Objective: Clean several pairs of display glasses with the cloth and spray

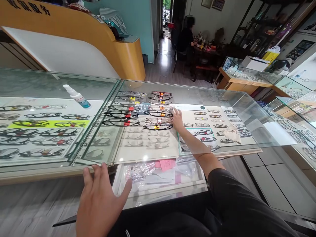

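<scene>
Two columns of eyeglasses lie on the glass top of a display case (217, 93). My right hand (177, 119) reaches over the glass, its fingers curled on the right end of a pair of eyeglasses (159, 113) in the right column. The exact grip is partly hidden. Black-framed eyeglasses (120, 122) make up the front of the left column, with red tags on them. Near the front edge of the counter is my left hand (98, 197), open with fingers spread and holding nothing. Below the glass, a pulled-out drawer (160, 191) contains plastic bags and pink paper.
A white spray bottle (77, 97) stands on the left glass case, above several more frames. A beige cloth (232, 133) lies towards the right. Beyond the counter, a person (186, 38) sits at a cluttered table. More display cases (247, 77) line the right side.
</scene>
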Demonstrator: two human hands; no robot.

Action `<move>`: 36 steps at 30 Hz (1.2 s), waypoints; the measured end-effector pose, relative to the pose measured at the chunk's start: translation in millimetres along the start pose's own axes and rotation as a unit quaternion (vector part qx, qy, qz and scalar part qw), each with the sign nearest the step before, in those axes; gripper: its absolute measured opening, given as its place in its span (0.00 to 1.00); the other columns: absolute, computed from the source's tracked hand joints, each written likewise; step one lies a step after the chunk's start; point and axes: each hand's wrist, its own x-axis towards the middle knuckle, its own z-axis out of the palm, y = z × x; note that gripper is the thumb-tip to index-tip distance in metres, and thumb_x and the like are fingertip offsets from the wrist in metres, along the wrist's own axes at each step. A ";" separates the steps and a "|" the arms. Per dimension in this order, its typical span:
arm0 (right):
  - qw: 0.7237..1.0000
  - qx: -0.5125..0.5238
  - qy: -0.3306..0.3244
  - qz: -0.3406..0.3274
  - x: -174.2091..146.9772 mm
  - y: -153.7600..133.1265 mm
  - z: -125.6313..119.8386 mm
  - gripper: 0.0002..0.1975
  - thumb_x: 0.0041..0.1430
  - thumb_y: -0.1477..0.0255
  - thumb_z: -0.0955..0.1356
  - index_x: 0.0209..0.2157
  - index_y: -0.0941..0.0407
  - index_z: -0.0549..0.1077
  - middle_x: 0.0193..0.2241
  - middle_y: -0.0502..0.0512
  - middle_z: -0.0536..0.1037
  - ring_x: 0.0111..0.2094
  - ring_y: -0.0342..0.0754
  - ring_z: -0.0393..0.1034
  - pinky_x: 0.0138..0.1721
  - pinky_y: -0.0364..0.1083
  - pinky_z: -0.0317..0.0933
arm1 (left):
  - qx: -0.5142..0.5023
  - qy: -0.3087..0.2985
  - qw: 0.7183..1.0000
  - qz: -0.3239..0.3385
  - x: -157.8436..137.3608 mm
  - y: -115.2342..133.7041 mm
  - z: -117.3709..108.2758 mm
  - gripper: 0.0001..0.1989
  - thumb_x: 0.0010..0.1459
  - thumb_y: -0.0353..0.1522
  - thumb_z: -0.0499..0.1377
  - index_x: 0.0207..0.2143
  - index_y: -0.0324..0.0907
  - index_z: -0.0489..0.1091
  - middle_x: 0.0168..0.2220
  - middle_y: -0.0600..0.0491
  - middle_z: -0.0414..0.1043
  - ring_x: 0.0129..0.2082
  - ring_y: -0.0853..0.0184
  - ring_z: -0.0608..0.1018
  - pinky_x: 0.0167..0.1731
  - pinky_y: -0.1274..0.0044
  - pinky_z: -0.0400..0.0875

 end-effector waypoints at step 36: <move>0.972 0.070 -0.091 0.204 -5.9 127.5 57.3 0.29 0.75 0.67 0.56 0.64 0.57 0.80 0.75 0.60 0.70 0.80 0.67 0.48 0.80 0.70 0.29 | 0.017 -0.016 1.000 0.005 1.2 -2.6 7.0 0.62 0.65 0.62 0.45 0.78 0.16 0.42 0.76 0.16 0.51 0.83 0.34 0.41 0.74 0.42 0.57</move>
